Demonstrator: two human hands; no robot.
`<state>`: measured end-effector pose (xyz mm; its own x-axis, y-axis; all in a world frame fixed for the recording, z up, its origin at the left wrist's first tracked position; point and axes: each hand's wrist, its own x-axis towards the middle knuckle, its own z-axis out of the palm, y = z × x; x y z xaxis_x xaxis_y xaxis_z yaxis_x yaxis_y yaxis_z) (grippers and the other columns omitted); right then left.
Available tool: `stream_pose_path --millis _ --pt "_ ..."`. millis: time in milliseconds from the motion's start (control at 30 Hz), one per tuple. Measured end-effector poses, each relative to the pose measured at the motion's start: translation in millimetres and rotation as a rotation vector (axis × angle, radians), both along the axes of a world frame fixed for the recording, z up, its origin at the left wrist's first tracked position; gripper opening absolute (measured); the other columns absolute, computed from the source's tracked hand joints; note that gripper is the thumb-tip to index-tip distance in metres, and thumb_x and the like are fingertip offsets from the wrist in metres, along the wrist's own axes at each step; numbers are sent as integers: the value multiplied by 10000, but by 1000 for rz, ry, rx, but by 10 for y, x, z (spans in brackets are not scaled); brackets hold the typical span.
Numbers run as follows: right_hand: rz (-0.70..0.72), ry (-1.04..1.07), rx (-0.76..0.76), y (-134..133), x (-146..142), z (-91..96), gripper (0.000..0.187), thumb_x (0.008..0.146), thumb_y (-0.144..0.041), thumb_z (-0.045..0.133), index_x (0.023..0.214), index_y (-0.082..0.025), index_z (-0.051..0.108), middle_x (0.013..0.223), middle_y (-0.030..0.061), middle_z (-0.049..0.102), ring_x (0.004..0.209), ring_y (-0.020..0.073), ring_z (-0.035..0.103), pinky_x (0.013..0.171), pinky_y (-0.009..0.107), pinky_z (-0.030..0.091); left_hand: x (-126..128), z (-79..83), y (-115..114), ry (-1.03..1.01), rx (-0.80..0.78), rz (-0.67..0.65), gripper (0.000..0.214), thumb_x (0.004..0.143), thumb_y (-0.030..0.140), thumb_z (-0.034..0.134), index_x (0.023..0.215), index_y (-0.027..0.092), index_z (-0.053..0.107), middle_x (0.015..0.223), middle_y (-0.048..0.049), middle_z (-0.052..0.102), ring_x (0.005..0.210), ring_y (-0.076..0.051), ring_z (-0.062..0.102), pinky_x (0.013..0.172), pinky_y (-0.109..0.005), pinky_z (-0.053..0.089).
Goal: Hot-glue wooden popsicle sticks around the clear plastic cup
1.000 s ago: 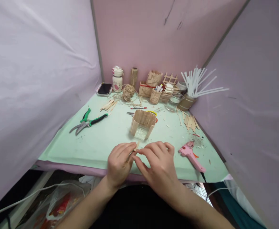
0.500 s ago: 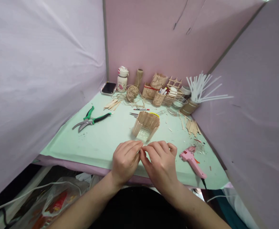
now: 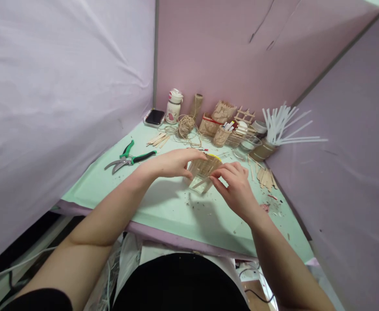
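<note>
A small container [image 3: 209, 160] of upright craft sticks around a clear base stands mid-table, its near side open. My left hand [image 3: 176, 164] curves around its left side, fingers over the upper edge and thumb lower at the front, gripping it. At the container's open front right, my right hand [image 3: 234, 186] pinches a short piece of craft stick [image 3: 203, 180] between thumb and fingertips; most of that piece is hard to make out. The left hand hides the container's left wall.
Green-handled pruning shears [image 3: 124, 160] lie at left. A twine ball [image 3: 186, 126], white bottle [image 3: 173, 108], phone [image 3: 154, 116] and pen cup [image 3: 221, 136] stand behind. At right are glue sticks [image 3: 278, 127], loose craft sticks [image 3: 266, 178] and a glue gun [image 3: 265, 208], mostly hidden by my right forearm.
Both hands have moved apart and forward from the table's front edge to the container. My left hand has come around its left side, my right to its front right. The view has shifted slightly.
</note>
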<state>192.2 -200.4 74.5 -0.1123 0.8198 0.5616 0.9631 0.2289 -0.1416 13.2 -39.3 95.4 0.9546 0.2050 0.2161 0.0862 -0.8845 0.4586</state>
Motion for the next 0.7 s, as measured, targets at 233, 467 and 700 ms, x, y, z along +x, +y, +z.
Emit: stream_pose_path --millis 233,467,700 --pt "-45 2 -46 117 5 -109 177 979 -306 534 861 -221 634 852 11 650 900 204 517 838 359 291 188 -117 172 144 -9 -59 435 728 153 738 1152 187 647 1120 -27 695 949 -155 631 774 -206 438" --pt "-43 -36 -50 183 -5 -124 191 983 -303 527 845 -211 622 833 13 639 898 207 515 826 359 276 260 -170 240 122 22 -135 254 714 103 671 961 161 680 980 -26 697 895 -161 621 725 -213 418" --pt "-42 -50 -44 222 -4 -158 200 981 -300 530 824 -206 611 813 13 628 877 207 504 809 351 265 299 -195 259 72 61 -222 181 697 57 648 845 152 691 928 -35 685 860 -163 620 722 -224 419"
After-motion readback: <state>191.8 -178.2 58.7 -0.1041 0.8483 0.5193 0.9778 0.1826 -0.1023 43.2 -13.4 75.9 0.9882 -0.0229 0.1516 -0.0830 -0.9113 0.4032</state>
